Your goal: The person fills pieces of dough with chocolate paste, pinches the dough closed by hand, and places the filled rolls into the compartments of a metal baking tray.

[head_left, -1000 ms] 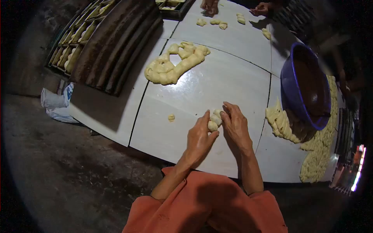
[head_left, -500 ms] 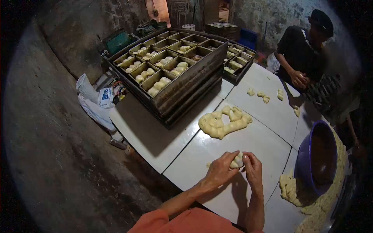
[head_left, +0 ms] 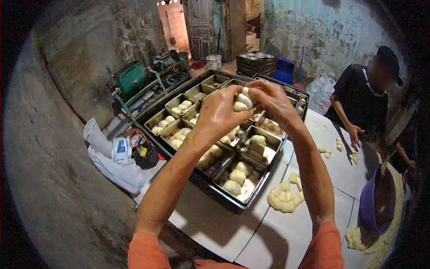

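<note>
Both of my hands are raised over the stack of dark metal trays of bread tins [head_left: 260,181]. Between them are pale dough pieces [head_left: 242,104]; my left hand [head_left: 218,113] grips them from the left, and my right hand [head_left: 277,102] pinches them from the right. Below, several tins hold rounded dough pieces, such as the dough in the near tin [head_left: 237,176]. Part of the tins lies hidden behind my hands and forearms. A larger dough lump [head_left: 282,201] rests on the white tiled table [head_left: 244,231], partly behind my right forearm.
A purple basin [head_left: 366,208] stands at the right, with more dough [head_left: 356,237] around its base. Across the table, a person in dark clothes [head_left: 358,94] reaches toward small dough pieces [head_left: 339,144]. White sacks [head_left: 112,163] lie left of the trays; a green machine [head_left: 133,80] stands behind.
My hands have moved up and forward from the table to above the tins, carrying the dough. The view has shifted toward the trays. The other person's hands have come apart, one lowered to the table.
</note>
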`<state>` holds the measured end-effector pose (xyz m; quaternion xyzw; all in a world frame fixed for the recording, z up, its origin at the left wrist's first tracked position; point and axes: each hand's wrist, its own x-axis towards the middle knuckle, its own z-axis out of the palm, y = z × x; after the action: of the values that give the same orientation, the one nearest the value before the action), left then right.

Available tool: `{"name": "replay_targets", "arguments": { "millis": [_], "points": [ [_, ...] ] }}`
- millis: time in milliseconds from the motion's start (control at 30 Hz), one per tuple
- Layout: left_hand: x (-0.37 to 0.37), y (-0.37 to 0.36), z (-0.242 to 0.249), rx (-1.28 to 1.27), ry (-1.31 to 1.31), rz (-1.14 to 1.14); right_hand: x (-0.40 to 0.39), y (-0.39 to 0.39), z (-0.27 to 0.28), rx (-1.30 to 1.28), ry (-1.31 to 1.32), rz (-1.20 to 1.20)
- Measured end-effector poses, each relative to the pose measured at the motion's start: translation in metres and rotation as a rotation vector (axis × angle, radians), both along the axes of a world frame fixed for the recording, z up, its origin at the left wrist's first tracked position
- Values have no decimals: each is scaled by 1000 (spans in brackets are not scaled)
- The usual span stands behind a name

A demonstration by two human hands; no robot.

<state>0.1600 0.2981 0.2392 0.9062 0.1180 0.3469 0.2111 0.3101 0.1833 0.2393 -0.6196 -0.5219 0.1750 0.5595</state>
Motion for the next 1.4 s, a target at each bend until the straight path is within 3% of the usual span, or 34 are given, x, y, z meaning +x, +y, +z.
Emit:
{"name": "replay_targets", "arguments": {
  "millis": [167, 233, 267, 300, 367, 433, 467, 500, 567, 633, 667, 700, 767, 800, 833, 867, 967, 1000, 1067, 1133, 1200, 1267, 1300, 1367, 1400],
  "points": [
    [52, 129, -23, -204, 321, -23, 59, 142, -34, -195, -329, -184],
    [66, 161, -39, -527, 607, -227, 66, 168, -52, -382, -586, -142],
    [77, 173, -50, -351, 703, -195, 67, 174, -52, -675, -788, -20],
    [86, 181, -55, -173, 794, -161, 68, 181, -61, -638, -867, 52],
    [96, 196, -70, -467, 727, -185, 76, 191, -74, -679, -857, -11],
    [107, 209, -72, -319, 866, -183, 83, 199, -83, -643, -935, 42],
    [118, 212, -78, -115, 968, -65, 84, 199, -88, -590, -959, -32],
    [144, 263, -127, 150, 795, -198, 83, 198, -92, -538, -982, -108],
    [128, 233, -99, 8, 754, -137, 68, 191, -81, -618, -963, -117],
    [127, 239, -99, -108, 820, -169, 79, 191, -84, -436, -916, 36],
    [128, 254, -110, -39, 782, -244, 75, 186, -78, -439, -942, -2],
    [109, 223, -86, 58, 714, -171, 67, 175, -65, -452, -963, -50],
    [123, 230, -96, 414, 859, 47, 49, 130, -32, -294, -1111, -125],
    [104, 188, -56, 489, 889, -36, 47, 113, -25, -248, -1060, -139],
    [106, 205, -68, 535, 843, 16, 37, 83, -13, -239, -1017, -166],
    [99, 181, -54, 416, 847, 122, 40, 57, -17, -148, -972, -194],
    [99, 217, -51, 576, 594, -68, 12, -73, -12, -34, -882, -371],
    [89, 198, -31, 352, 565, -99, 11, -107, -27, 102, -858, -423],
    [70, 169, -6, 303, 420, -151, -6, -197, -52, 95, -576, -565],
    [40, 111, 16, 349, 311, -221, -28, -293, -82, -30, -445, -807],
    [4, 24, 41, 385, 272, -337, -50, -386, -127, -178, -119, -1106],
    [-13, -71, 72, 501, 265, -673, -71, -473, -190, -133, 109, -1341],
    [-22, -119, 82, 577, 250, -891, -84, -519, -217, -259, 32, -1447],
    [-41, -205, 76, 364, 483, -819, -109, -588, -238, -457, 113, -1578],
    [-35, -241, 60, 299, 379, -996, -117, -615, -250, -456, 182, -1617]
  ]
}}
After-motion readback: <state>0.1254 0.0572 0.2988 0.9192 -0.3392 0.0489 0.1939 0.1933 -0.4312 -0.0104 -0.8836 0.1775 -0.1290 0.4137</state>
